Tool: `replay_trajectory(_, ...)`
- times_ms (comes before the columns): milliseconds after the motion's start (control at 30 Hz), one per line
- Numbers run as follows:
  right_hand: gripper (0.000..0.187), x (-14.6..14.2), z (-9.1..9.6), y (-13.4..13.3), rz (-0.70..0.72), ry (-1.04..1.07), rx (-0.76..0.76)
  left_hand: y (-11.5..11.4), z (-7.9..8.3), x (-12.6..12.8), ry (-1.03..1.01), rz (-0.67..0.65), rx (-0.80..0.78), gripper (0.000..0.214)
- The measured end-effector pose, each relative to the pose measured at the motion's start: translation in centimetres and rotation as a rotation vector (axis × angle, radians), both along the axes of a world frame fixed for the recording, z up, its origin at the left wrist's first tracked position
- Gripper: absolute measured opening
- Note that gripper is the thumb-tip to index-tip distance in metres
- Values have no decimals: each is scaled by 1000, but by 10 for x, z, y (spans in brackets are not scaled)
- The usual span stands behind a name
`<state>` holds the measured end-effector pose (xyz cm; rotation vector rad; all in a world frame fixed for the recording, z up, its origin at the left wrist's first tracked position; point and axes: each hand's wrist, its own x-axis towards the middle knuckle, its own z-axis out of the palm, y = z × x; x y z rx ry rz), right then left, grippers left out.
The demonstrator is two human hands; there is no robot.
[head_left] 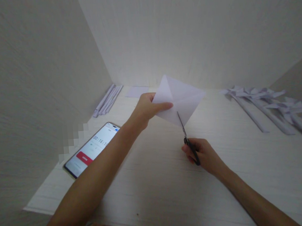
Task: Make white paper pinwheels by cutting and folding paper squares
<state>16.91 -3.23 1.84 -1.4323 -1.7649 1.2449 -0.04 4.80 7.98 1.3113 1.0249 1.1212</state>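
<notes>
My left hand grips a creased square sheet of white paper by its left side, thumb on top and fingers behind. The sheet is held up above the table, one corner pointing toward me. In my right hand is a pair of scissors with black handles, my fingers closed around them. Their blades point up and away from me and overlap the near corner of the paper, along a line toward its middle. How far the cut reaches cannot be made out.
A phone showing a running timer lies left, partly under my left forearm. Rolled paper sticks and flat paper lie at the back left. Several paper pinwheels on sticks lie right. Walls enclose the white table.
</notes>
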Motion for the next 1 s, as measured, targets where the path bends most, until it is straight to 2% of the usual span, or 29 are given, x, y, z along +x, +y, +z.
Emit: replay_trajectory(1000, 35, -1, 1, 0, -7, -29, 16, -2, -2, 5, 29, -30, -37, 24)
